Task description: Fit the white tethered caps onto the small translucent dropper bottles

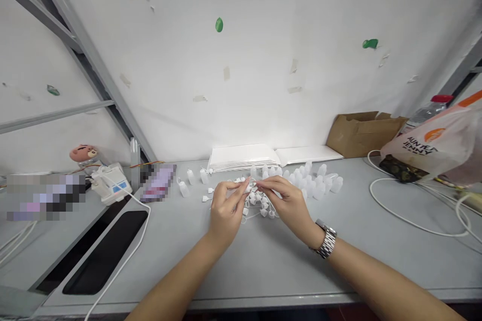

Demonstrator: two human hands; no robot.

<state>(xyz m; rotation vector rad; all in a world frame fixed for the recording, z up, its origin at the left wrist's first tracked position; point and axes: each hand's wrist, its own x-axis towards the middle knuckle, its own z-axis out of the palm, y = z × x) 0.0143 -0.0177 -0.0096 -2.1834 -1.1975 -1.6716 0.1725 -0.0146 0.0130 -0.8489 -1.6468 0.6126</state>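
Note:
My left hand [227, 210] and my right hand [285, 201] meet over the middle of the table, thumbs and forefingers pinched. A small white cap [248, 188] sits at my left fingertips; its thin white cord runs to the pinch of my right fingers. Beneath both hands lies a heap of similar white corded caps [264, 206], partly hidden by them. Two loose caps [207, 198] rest just left of my left hand. Beyond them are three small translucent bottles with white tops [183, 189]. Many uncapped-looking frosted bottles [318, 190] cluster behind and right of my right hand.
White sheets [243, 156] lie stacked against the wall. A cardboard box [365, 135] and a printed plastic bag [429, 145] stand at right, near a looped white cable [399, 228]. On the left are a power strip [111, 184], a black phone-like slab [105, 253] and another cable.

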